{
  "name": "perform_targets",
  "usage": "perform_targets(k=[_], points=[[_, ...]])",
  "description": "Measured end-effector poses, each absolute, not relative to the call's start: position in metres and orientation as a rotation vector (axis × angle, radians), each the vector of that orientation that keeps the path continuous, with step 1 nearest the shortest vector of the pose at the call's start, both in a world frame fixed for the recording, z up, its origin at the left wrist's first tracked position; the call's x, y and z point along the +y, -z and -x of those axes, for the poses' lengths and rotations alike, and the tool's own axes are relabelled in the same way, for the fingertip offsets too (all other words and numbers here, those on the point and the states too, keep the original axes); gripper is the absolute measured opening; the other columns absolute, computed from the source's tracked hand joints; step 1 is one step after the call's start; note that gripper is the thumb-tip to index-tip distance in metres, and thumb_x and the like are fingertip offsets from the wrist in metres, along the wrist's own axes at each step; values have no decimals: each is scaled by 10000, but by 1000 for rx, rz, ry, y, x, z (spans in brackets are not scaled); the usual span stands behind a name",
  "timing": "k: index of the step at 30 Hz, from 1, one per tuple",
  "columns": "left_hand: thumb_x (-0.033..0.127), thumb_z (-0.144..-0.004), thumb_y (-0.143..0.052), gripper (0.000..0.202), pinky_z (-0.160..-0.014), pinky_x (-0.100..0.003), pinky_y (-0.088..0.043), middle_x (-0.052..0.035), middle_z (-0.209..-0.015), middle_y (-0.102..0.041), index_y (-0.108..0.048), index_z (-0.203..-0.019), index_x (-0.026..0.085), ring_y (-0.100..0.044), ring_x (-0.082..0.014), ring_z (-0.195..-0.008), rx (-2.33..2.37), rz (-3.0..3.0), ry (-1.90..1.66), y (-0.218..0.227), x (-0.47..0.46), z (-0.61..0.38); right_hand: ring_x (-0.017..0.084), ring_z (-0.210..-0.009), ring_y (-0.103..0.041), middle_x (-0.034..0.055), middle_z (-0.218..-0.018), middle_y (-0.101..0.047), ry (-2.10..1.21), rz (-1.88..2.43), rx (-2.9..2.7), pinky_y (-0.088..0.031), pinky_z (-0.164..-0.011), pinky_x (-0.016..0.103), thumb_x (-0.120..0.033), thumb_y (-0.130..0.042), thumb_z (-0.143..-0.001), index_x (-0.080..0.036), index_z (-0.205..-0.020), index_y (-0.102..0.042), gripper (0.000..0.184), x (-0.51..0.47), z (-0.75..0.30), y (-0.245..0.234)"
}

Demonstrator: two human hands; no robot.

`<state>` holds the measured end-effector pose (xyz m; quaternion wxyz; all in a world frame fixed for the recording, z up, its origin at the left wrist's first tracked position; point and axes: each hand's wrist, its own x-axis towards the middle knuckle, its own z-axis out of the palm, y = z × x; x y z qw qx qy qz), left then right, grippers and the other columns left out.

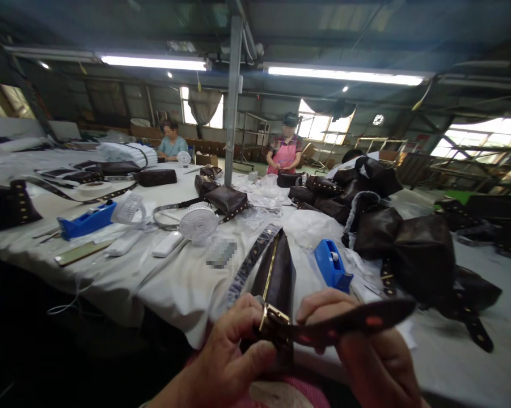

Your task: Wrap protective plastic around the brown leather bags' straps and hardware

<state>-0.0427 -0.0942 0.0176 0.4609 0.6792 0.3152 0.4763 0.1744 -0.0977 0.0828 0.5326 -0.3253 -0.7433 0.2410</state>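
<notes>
My left hand [227,354] pinches the gold buckle [273,322] of a dark brown leather strap [357,320], with the thumb and fingers closed around it. My right hand [366,351] grips the same strap just right of the buckle, and the strap's punched end sticks out to the right. Behind the buckle a dark brown bag [276,275] with a gold zip stands on the table edge [170,300]. A blue tape dispenser [332,263] sits just past my right hand.
Dark brown bags [412,252] are piled at the right. A small white fan [198,222], another blue tape dispenser [85,222], a tape roll [94,188] and more bags lie on the white-covered table. Two people [286,150] work at the far side, near a grey post [232,102].
</notes>
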Motion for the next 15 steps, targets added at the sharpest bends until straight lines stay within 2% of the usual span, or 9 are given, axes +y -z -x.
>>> perform_targets(k=[2,5,8,10,13,15], points=[[554,-884,-596,389,-803,-342,-491,-70,-878,-547,-716,-833,188,-543,-204,-862,761,-1660,-1216,-22,-94,44,240,-862,-709,91,-972,-729,-912,626,-1899,-589,-739,345,-596,-471,-938,-291,-999,-743,413,-100,-176,-84],[440,-873,-670,244,-853,-353,-487,-65,-911,-538,-728,-831,207,-544,-207,-920,771,-1580,-1235,-21,-94,42,255,-896,-694,100,-1008,-727,-1186,584,-1818,-574,-773,373,-694,-468,-887,-283,-1022,-750,516,-84,-181,-67],[321,-888,-671,133,-886,-357,-488,-67,-969,-546,-711,-826,210,-559,-206,-976,751,-1533,-1243,-19,-96,38,190,-735,-660,100,-924,-730,-1178,853,-1718,-543,-690,321,-617,-408,-957,-204,-1070,-725,533,-57,-182,-40],[294,-908,-641,123,-872,-350,-500,-69,-989,-549,-707,-845,211,-570,-200,-968,741,-1527,-1226,-22,-97,36,169,-722,-644,87,-917,-729,-1178,1019,-1765,-523,-680,299,-571,-412,-979,-178,-1134,-698,509,-46,-176,-29],[269,-918,-614,126,-838,-341,-517,-69,-978,-554,-720,-870,222,-575,-194,-933,741,-1612,-1197,-31,-99,36,194,-850,-653,77,-966,-720,-1315,1043,-1766,-519,-706,296,-569,-548,-918,-178,-1200,-669,496,-40,-161,-29],[244,-904,-624,117,-815,-335,-524,-68,-946,-550,-741,-896,234,-572,-197,-917,745,-1718,-1210,-37,-100,37,189,-801,-654,53,-879,-713,-1493,1028,-1555,-508,-653,271,-525,-716,-809,-171,-1202,-655,532,-41,-149,-34]])
